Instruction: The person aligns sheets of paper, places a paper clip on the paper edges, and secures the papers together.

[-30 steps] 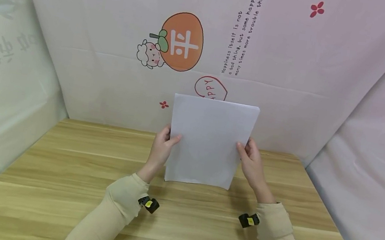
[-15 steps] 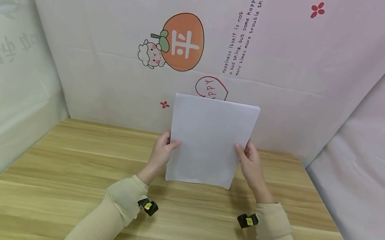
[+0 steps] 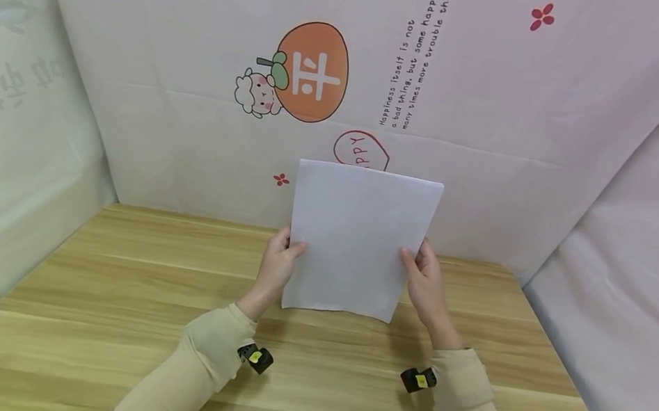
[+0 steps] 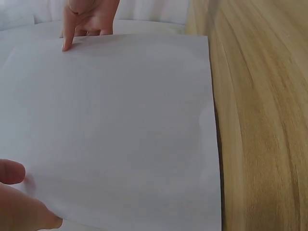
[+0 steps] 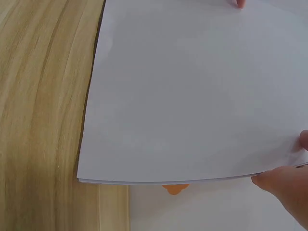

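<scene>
A stack of white paper [image 3: 356,237] is held upright over the table, its lower edge close above the wood. My left hand [image 3: 278,265] pinches the left edge, thumb on the front face and fingers behind. On the opposite edge, my right hand [image 3: 427,286] grips it the same way. The left wrist view shows the blank face of the paper [image 4: 120,125], with the right hand [image 4: 91,19] at the far edge. In the right wrist view, thin layered sheets show along the near edge of the paper [image 5: 192,96], beside the right hand's fingers [image 5: 284,187].
The wood-grain table [image 3: 95,341] spreads under both arms. Behind it hangs a pale printed cloth [image 3: 477,100] with orange fruit drawings and lettering. Further pale cloths hang at the left [image 3: 16,140] and right [image 3: 629,276]. A small black camera [image 3: 255,356] sits at each wrist.
Both hands have slid slightly down the paper's edges, and the right forearm has shifted a little left. The paper stays nearly in place, its lower edge now slightly bowed.
</scene>
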The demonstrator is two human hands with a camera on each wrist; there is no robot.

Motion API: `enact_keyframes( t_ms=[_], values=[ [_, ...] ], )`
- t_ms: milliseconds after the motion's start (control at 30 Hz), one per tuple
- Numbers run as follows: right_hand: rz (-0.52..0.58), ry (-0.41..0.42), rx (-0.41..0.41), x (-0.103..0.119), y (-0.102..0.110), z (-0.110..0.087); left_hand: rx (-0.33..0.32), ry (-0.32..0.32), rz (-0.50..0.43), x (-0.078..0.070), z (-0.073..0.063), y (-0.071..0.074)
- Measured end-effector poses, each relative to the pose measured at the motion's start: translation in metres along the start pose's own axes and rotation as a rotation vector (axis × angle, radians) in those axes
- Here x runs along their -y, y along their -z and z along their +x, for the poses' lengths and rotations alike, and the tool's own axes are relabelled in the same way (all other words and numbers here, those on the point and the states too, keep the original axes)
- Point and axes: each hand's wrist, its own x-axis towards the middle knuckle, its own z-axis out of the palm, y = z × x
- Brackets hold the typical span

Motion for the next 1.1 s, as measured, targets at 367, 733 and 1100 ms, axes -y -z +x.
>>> enact_keyframes(
  t_ms=[367,733,1100],
  values=[
    [0.02,0.017,-0.004,0.007,-0.007,-0.001,-0.028,-0.037,-0.014,-0.005,-0.003,0.0],
    [0.004,0.018,0.001,0.01,-0.011,-0.002,-0.034,-0.049,-0.028,-0.003,-0.004,0.004],
    [0.0,-0.001,0.048,0.006,-0.013,-0.002,-0.044,0.004,0.051,-0.001,-0.003,0.008]
  ],
)
